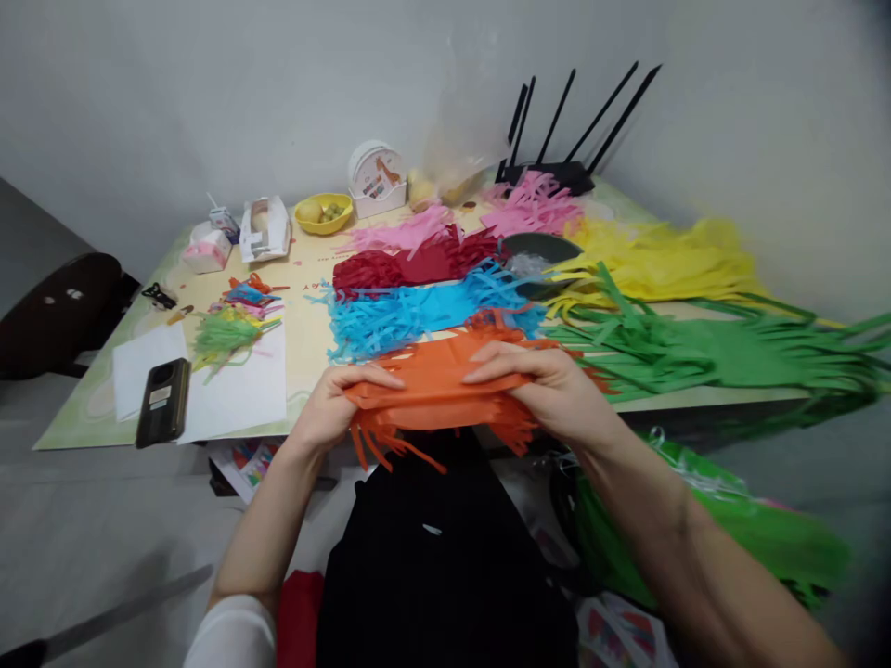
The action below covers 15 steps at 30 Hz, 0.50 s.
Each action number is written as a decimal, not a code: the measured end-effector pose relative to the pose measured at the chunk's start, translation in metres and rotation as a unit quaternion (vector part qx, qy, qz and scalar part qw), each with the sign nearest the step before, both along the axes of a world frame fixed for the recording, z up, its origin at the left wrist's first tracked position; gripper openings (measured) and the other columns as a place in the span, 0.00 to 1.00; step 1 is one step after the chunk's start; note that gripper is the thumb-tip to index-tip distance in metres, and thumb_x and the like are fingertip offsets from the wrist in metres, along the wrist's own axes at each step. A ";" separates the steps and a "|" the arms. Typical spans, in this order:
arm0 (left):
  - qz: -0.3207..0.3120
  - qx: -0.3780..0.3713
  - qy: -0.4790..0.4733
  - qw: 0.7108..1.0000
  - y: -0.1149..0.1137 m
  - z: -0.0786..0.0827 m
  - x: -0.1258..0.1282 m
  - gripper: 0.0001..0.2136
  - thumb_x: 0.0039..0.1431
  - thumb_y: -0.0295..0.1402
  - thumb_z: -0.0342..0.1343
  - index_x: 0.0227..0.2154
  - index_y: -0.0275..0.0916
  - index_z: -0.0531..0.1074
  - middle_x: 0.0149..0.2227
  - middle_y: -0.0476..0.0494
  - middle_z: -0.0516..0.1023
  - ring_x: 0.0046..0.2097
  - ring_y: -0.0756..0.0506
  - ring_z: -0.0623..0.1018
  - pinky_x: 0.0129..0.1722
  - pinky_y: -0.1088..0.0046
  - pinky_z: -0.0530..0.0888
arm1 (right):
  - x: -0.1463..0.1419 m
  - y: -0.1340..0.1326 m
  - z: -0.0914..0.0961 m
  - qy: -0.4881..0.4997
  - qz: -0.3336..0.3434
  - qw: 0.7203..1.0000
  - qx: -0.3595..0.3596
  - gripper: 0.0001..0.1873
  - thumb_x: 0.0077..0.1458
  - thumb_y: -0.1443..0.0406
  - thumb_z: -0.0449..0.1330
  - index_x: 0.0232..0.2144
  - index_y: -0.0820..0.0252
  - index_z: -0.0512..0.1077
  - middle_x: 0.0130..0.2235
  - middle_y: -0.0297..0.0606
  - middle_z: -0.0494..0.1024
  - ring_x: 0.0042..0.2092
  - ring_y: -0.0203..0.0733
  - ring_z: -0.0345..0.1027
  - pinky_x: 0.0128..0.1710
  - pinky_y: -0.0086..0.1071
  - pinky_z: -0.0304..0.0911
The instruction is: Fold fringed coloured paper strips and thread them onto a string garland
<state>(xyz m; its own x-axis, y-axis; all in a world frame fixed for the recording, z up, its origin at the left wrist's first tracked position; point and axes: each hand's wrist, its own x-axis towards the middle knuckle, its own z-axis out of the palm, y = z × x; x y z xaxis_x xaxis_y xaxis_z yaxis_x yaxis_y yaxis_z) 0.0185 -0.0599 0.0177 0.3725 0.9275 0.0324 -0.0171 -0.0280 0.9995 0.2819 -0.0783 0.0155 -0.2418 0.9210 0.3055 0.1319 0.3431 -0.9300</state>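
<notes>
Left hand [332, 404] and right hand [551, 382] are each pinching the orange fringed sheet [432, 376], holding it out at the near edge of the worktop [304, 320]. Blue fringed sheet [445, 304] is lying just beyond; green fringed sheet [752, 351] is spreading rightward.

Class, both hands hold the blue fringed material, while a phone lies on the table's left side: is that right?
The colour is wrong: the head view shows the left hand and right hand holding the orange fringed material. The phone does lie there.
</notes>
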 end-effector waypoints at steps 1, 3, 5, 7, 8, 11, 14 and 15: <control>-0.007 -0.019 -0.017 1.000 0.000 0.001 0.000 0.03 0.48 0.28 0.61 0.25 0.38 0.80 0.32 0.43 0.80 0.34 0.47 0.77 0.35 0.73 0.71 | 0.000 0.001 0.000 0.003 0.001 1.000 0.007 0.18 0.46 0.73 0.55 0.30 0.51 0.83 0.37 0.36 0.79 0.40 0.39 0.72 0.44 0.33 0.66; -0.020 -0.040 -0.041 0.998 0.001 0.003 0.000 0.04 0.47 0.28 0.63 0.20 0.37 0.79 0.31 0.43 0.79 0.33 0.48 0.76 0.33 0.73 0.71 | 0.001 0.002 0.002 0.001 0.003 1.000 0.019 0.15 0.49 0.72 0.57 0.28 0.51 0.83 0.37 0.37 0.78 0.39 0.39 0.72 0.42 0.33 0.66; -0.030 -0.036 -0.044 0.998 0.002 0.006 -0.001 0.06 0.46 0.27 0.62 0.17 0.37 0.78 0.32 0.43 0.78 0.34 0.48 0.76 0.34 0.73 0.70 | 0.002 0.003 0.005 -0.011 0.012 0.999 0.036 0.15 0.50 0.71 0.57 0.27 0.52 0.83 0.37 0.38 0.77 0.38 0.39 0.72 0.40 0.32 0.66; -0.037 -0.015 -0.026 0.999 0.003 0.009 -0.004 0.07 0.47 0.25 0.60 0.17 0.38 0.78 0.33 0.43 0.78 0.36 0.47 0.76 0.35 0.73 0.70 | 0.003 0.004 0.009 -0.039 0.024 0.997 0.061 0.16 0.50 0.71 0.56 0.27 0.52 0.83 0.37 0.39 0.77 0.38 0.39 0.72 0.40 0.32 0.67; -0.041 -0.002 -0.011 0.999 0.004 0.010 -0.005 0.07 0.47 0.24 0.59 0.17 0.38 0.78 0.34 0.43 0.78 0.37 0.47 0.76 0.36 0.73 0.71 | 0.004 0.005 0.011 -0.057 0.029 0.995 0.077 0.17 0.50 0.72 0.55 0.28 0.52 0.83 0.38 0.39 0.76 0.39 0.39 0.72 0.40 0.32 0.68; -0.058 0.030 0.040 0.997 0.006 0.016 -0.010 0.09 0.46 0.23 0.56 0.19 0.38 0.79 0.35 0.42 0.78 0.38 0.47 0.77 0.39 0.71 0.72 | 0.005 0.006 0.015 -0.110 0.036 0.983 0.143 0.21 0.48 0.75 0.52 0.29 0.51 0.83 0.39 0.38 0.76 0.39 0.38 0.72 0.41 0.31 0.68; -0.071 0.068 0.099 0.990 0.007 0.024 -0.012 0.11 0.47 0.23 0.54 0.20 0.39 0.80 0.39 0.40 0.78 0.42 0.43 0.78 0.41 0.66 0.73 | 0.006 0.007 0.018 -0.157 0.041 0.968 0.190 0.25 0.42 0.77 0.49 0.29 0.51 0.82 0.40 0.37 0.75 0.40 0.37 0.72 0.41 0.30 0.68; -0.077 0.086 0.122 0.986 0.007 0.028 -0.013 0.12 0.47 0.22 0.53 0.21 0.39 0.80 0.41 0.40 0.78 0.44 0.43 0.78 0.43 0.65 0.74 | 0.005 0.007 0.019 -0.172 0.041 0.964 0.198 0.25 0.41 0.77 0.49 0.29 0.52 0.82 0.40 0.37 0.75 0.40 0.37 0.72 0.41 0.30 0.68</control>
<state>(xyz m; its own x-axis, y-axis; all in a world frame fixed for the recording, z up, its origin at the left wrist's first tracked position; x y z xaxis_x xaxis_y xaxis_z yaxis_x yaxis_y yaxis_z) 0.0052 -0.0525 0.0456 0.5252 0.8476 0.0759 0.2057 -0.2130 0.9552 0.2874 -0.0709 0.0348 -0.4590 0.7219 0.5178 0.3665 0.6848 -0.6298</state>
